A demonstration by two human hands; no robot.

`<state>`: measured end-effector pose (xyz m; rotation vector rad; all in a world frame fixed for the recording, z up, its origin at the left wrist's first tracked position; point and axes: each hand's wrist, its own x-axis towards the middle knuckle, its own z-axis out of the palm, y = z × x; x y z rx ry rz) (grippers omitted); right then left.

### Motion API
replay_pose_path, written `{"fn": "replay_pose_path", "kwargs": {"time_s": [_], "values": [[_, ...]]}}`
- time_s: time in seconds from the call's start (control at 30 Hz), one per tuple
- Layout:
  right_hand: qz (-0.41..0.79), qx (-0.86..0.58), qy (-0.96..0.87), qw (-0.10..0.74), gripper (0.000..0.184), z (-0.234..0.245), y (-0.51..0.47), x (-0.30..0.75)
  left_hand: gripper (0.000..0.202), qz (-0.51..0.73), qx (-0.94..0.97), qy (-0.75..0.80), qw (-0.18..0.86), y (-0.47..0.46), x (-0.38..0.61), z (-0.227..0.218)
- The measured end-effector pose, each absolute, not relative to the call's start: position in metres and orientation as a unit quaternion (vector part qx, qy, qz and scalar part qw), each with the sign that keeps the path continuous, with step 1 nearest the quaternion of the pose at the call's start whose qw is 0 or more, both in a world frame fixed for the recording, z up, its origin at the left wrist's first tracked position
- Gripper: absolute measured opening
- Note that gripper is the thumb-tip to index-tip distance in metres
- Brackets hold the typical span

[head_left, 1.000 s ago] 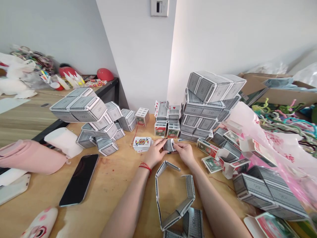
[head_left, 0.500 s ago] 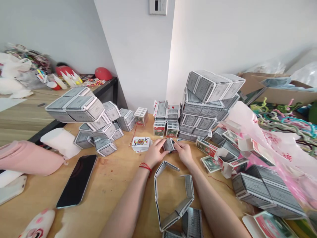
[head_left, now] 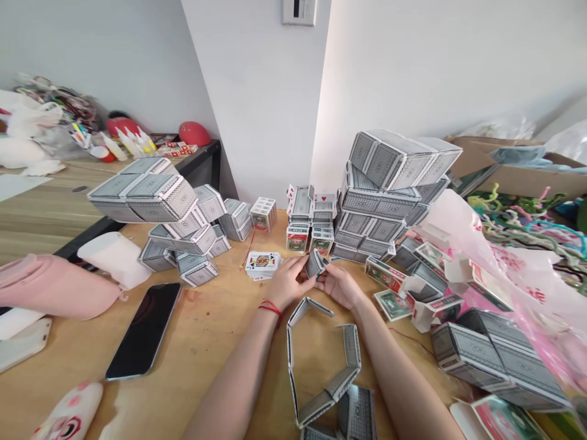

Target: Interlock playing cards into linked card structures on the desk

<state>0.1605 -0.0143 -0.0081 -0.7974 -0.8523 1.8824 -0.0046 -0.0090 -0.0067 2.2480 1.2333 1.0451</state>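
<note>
Between my two hands a small grey-backed playing card piece (head_left: 315, 264) is held tilted up, just above the table. My left hand (head_left: 290, 280), with a red string on its wrist, pinches its left side. The fingers of my right hand (head_left: 340, 285) close on its right edge; how many cards are in it I cannot tell. Close to my forearms stands an open ring of joined folded cards (head_left: 290, 354), with a gap at its far right. A loose pile of face-up cards (head_left: 262, 261), a jack on top, lies left of my left hand.
Stacked card blocks rise at the right (head_left: 380, 201) and left (head_left: 178, 214). Card boxes (head_left: 393, 304) lie to the right near more blocks (head_left: 495, 360). A black phone (head_left: 145, 330), a pink pouch (head_left: 55, 287) and a white cup (head_left: 114, 260) occupy the left side.
The card piece has tipped up between my hands, showing more of its patterned back. My right hand has turned slightly, palm more upward. The view has shifted a little.
</note>
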Motion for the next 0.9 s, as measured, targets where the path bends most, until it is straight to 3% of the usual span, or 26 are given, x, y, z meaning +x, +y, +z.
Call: {"fn": "replay_pose_path", "kwargs": {"time_s": [0.13,0.3,0.57,0.9], "values": [[0.766,-0.318,-0.324,0.455,0.027,-0.004,-0.014,0.163,0.047,0.35,0.826,0.393,0.2,-0.01,-0.002,-0.004],[0.763,-0.32,-0.332,0.453,0.041,0.003,-0.017,0.161,0.042,0.35,0.828,0.368,0.238,-0.009,0.004,-0.012],[0.751,-0.325,-0.343,0.461,0.04,0.001,-0.016,0.16,0.045,0.361,0.801,0.373,0.3,-0.014,0.007,-0.008],[0.635,-0.428,-0.42,0.486,0.043,-0.016,-0.01,0.154,0.045,0.401,0.723,0.381,0.412,-0.018,0.009,-0.01]]}}
